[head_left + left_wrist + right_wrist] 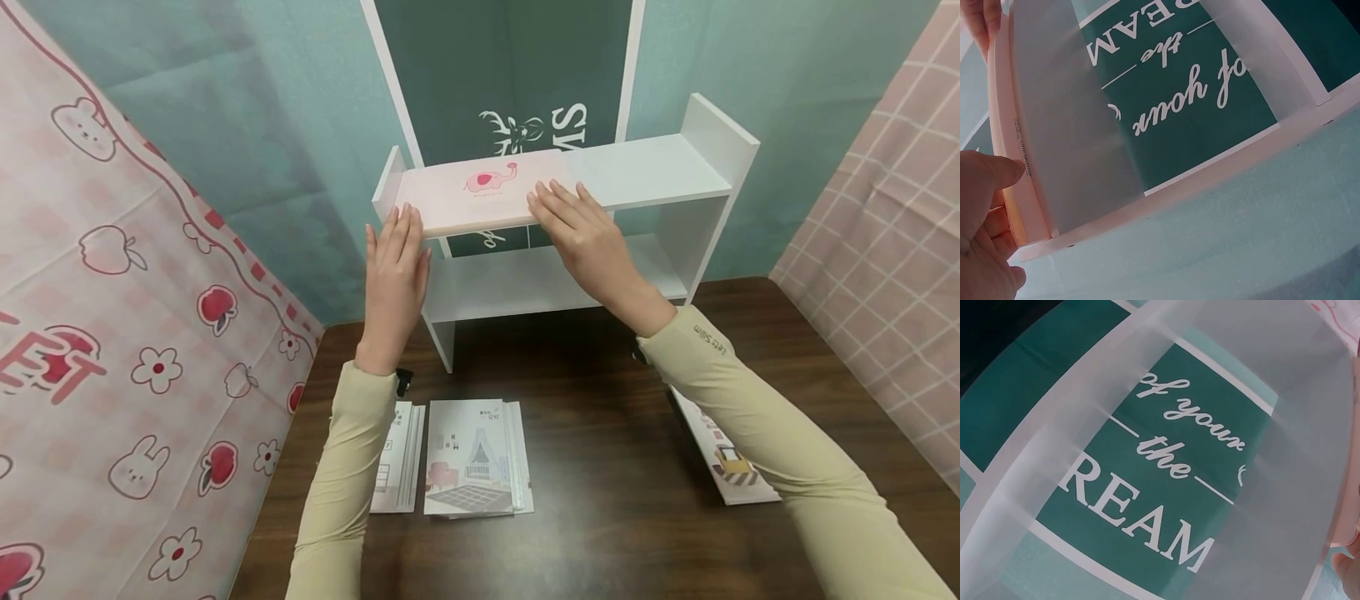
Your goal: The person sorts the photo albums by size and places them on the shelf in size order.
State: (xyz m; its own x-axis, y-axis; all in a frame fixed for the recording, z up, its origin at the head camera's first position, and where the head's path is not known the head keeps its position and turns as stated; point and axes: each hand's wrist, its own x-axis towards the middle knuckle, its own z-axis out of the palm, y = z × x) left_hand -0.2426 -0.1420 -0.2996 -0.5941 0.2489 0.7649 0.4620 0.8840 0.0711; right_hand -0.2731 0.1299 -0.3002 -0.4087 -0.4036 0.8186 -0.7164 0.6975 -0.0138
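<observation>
A flat pink slab-like thing (450, 193) with an elephant picture lies along the left part of the top board of a white two-tier shelf (652, 165). My left hand (395, 267) rests straight fingers over its front left corner. In the left wrist view, the left thumb (1009, 172) lies against the pink printed side. Towards its front right corner, my right hand (581, 237) lays extended fingers on it; the right thumb is hidden from above. Only a bit of the right hand (1349, 569) shows in the right wrist view, beside the pink edge.
White booklets (465, 467) lie in two stacks on the dark wooden table (592, 508), below the shelf. Another printed booklet (727, 471) lies partly under my right sleeve. Patterned cloths hang left and right, and a green banner (517, 67) hangs behind the shelf.
</observation>
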